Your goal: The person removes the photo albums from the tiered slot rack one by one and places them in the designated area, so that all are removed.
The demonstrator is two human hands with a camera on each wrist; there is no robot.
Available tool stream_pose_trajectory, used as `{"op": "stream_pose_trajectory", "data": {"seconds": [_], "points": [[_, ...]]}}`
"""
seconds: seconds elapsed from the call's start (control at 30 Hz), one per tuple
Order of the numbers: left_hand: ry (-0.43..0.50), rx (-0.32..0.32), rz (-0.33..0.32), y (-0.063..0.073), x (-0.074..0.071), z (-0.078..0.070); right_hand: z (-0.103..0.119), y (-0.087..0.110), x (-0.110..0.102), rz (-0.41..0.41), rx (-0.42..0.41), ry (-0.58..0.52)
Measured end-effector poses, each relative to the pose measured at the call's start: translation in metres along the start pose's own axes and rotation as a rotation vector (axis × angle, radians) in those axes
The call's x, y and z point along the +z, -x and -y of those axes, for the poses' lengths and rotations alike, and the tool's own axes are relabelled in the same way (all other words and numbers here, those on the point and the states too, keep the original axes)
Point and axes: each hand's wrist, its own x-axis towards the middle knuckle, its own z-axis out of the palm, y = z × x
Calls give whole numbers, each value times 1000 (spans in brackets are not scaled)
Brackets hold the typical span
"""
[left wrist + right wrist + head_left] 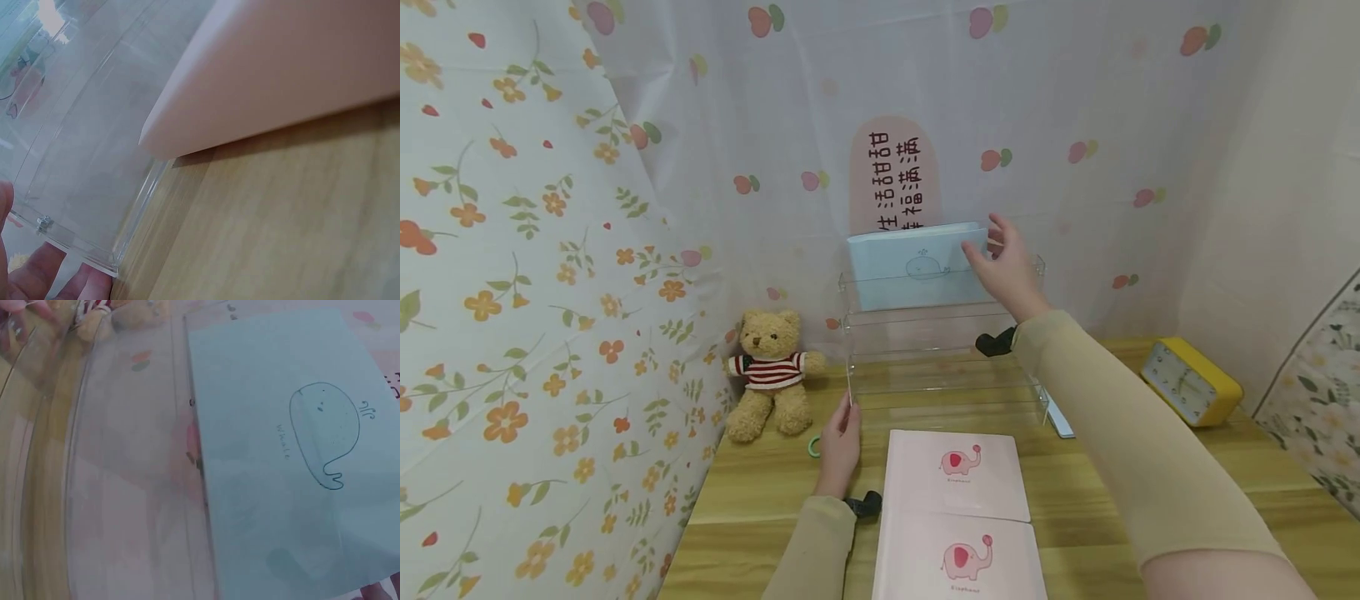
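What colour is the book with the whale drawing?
Pale blue book, clearest in the right wrist view.

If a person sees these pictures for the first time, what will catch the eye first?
The right hand holds a light blue whale book on the top tier of a clear acrylic rack. The left hand steadies the rack's front left corner. A teddy bear sits to the left; two pink elephant books lie in front.
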Motion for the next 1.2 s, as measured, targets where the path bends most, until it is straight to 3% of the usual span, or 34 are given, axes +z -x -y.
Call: {"op": "stream_pose_trajectory", "data": {"seconds": [0.17,0.43,0.7,1.2], "points": [[6,-11,1,0,1,-2,7,-7,3,-5,31,-48],[5,0,-7,-1,2,-3,17,-19,13,-56,-11,-55],[-1,-7,1,0,-1,-2,16,-23,22,-24,73,-44],[-7,-8,-10,-1,1,0,21,-25,31,-70,172,-67]]}}
